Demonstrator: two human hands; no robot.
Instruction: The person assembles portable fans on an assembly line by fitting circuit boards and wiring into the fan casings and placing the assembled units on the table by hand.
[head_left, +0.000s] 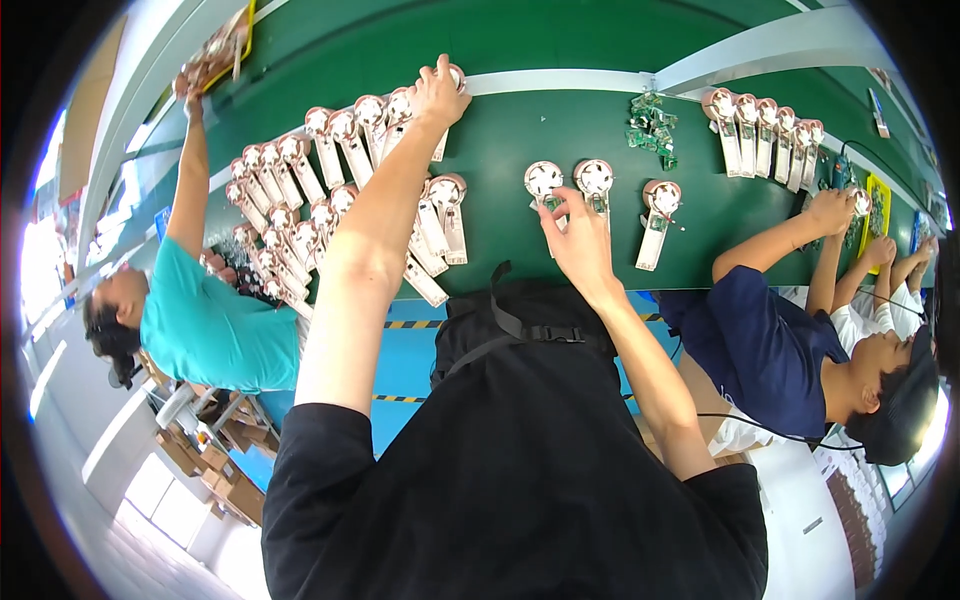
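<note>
My left hand (438, 97) reaches to the far side of the bench, its fingers closed over a white-and-pink handheld fan housing (458, 77) at the end of a row. Much of that housing is covered by the hand. Near the front edge, my right hand (580, 240) pinches a small green circuit board (551, 203) between thumb and fingertips. The board is just over the handle of one fan housing (543, 178). A second housing (594, 177) lies right behind my fingers, and a third (656, 225) sits apart to the right with its round head away from me.
Several more fan housings (345, 130) lie in rows on the left of the green bench (500, 130). A pile of green circuit boards (652, 128) rests at the back, with another housing row (768, 135) to its right. Co-workers sit on both sides; a navy-sleeved one holds a tool.
</note>
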